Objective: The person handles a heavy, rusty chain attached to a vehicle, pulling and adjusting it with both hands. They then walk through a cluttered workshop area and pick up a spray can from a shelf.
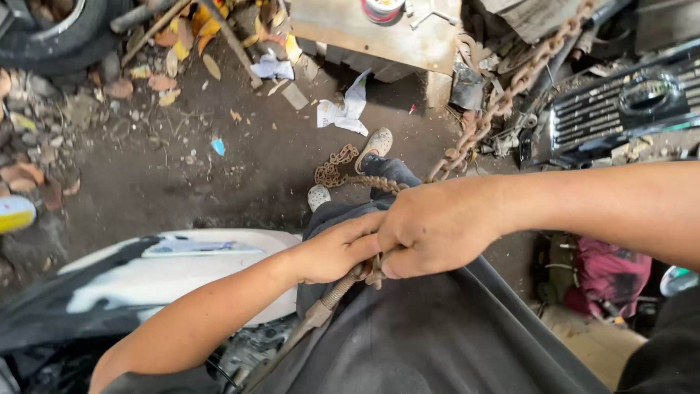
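Rusted steel chain (pixel 510 91) runs taut from the upper right of the head view down to the person's two hands, which meet over the lap at the middle of the frame. Right hand (pixel 437 230) is clenched over the lower end of the chain, knuckles up, covering the links where they meet a threaded metal rod (pixel 332 298). Left hand (pixel 339 252) lies just beside and partly under the right, its fingers closed around the top of the same rod; the exact joint between chain and rod is hidden by the hands. A slack length of chain (pixel 335 169) lies coiled on the dirt floor (pixel 182 168) near two pale shoes (pixel 375 144), beyond dark trousers (pixel 437 328). White bodywork panel (pixel 160 273) sits at lower left, touching the left forearm. Crumpled white paper (pixel 346 109) and dry leaves (pixel 182 44) lie on the ground farther off; a black vehicle grille (pixel 620 106) rests at upper right, a tyre (pixel 51 33) at upper left.
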